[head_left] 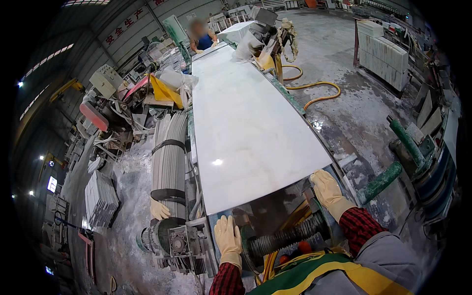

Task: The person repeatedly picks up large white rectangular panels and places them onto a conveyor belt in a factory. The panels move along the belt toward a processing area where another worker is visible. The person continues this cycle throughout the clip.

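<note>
A long, glossy white stone slab point(250, 118) lies flat on a metal frame in front of me, running away toward the far end. My left hand point(227, 241), in a cream rubber glove, rests flat on the blue frame rail point(212, 231) just below the slab's near left corner. Its fingers are stretched out and hold nothing. At the near right corner, my right hand point(330, 191), gloved alike, lies with fingers extended on the frame beside the slab edge. Whether those fingertips touch the slab I cannot tell. Between my hands sits a dark ribbed roller point(287, 240).
Left of the frame stand a strapped bundle of grey strips point(168, 157), a motor point(169, 238) and a loose cream glove point(160, 210). A person point(202, 37) stands at the far end. Green posts point(382, 182) jut in from the right. A yellow hose point(319, 86) crosses the wet floor.
</note>
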### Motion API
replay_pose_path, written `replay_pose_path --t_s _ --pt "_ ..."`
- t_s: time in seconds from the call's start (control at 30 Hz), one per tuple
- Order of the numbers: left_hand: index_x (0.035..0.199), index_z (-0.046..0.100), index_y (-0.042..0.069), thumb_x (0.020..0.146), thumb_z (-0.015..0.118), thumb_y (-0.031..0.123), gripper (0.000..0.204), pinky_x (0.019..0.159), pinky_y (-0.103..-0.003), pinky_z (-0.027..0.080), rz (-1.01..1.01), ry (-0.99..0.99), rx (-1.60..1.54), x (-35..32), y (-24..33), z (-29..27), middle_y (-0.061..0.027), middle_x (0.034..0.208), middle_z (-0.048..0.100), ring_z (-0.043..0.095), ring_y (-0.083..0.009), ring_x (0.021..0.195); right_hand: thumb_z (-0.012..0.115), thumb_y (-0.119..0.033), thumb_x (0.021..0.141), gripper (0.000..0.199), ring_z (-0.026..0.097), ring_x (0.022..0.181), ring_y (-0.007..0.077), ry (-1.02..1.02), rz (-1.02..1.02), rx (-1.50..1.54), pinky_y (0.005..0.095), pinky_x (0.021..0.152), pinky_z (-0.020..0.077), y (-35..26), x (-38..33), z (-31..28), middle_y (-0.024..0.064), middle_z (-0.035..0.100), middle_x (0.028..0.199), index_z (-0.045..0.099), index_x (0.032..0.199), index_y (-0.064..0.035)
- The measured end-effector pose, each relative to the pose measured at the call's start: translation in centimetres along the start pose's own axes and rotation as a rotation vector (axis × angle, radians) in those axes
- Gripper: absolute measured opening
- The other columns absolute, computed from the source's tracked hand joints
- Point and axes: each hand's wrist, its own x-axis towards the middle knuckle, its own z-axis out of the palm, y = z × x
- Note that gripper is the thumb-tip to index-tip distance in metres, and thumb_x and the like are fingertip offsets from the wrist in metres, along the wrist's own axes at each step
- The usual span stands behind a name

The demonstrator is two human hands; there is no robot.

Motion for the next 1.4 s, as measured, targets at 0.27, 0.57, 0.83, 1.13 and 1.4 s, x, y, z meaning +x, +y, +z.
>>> replay_pose_path --t_s 0.27,0.57,0.83,1.13,1.4 --pt "0.156 0.060 0.004 0.106 0.068 0.022 0.054 0.131 -0.058 0.033 0.000 -0.012 -0.011 -0.1 0.2 -0.3 -0.0253 0.164 0.056 0.049 -0.0482 0.152 0.071 -0.001 0.085 0.037 0.065 0.126 0.0476 -0.004 0.012 -0.007 0.0543 0.116 0.0512 -0.2 -0.5 -0.1 0.0262 0.070 0.127 0.067 0.121 -0.0007" --pt "0.154 0.061 0.004 0.105 0.069 0.021 0.053 0.130 -0.058 0.034 0.014 0.011 -0.007 -0.5 0.1 -0.4 -0.0250 0.163 0.057 0.050 -0.0481 0.150 0.069 0.000 0.084 0.037 0.065 0.121 0.0460 0.005 -0.005 -0.005 0.0536 0.112 0.0524 -0.5 -0.4 -0.5 0.0242 0.070 0.122 0.066 0.121 0.0004" --pt "0.152 0.063 0.003 0.105 0.069 0.021 0.050 0.130 -0.058 0.034 0.001 0.006 -0.008 -0.7 0.4 -0.7 -0.0244 0.162 0.057 0.050 -0.0478 0.151 0.071 -0.002 0.084 0.035 0.067 0.117 0.0445 0.028 -0.023 -0.010 0.0545 0.108 0.0541 -0.8 -0.5 -0.8 0.0224 0.071 0.119 0.068 0.119 -0.0010" --pt "0.150 0.063 0.002 0.104 0.070 0.022 0.051 0.128 -0.059 0.037 0.022 0.025 -0.001 -1.0 0.5 -0.7 -0.0256 0.158 0.060 0.052 -0.0501 0.147 0.071 -0.003 0.086 0.035 0.066 0.121 0.0450 0.023 -0.006 -0.013 0.0542 0.111 0.0534 -0.5 -1.4 -0.6 0.0229 0.071 0.124 0.068 0.120 -0.0014" --pt "0.149 0.064 0.001 0.103 0.070 0.022 0.051 0.127 -0.058 0.037 0.026 0.049 0.025 -1.4 0.6 -0.7 -0.0248 0.157 0.060 0.052 -0.0482 0.146 0.070 0.001 0.082 0.037 0.066 0.113 0.0462 0.047 -0.031 0.008 0.0546 0.104 0.0545 -1.3 -0.8 -1.3 0.0241 0.068 0.117 0.066 0.119 0.0021"
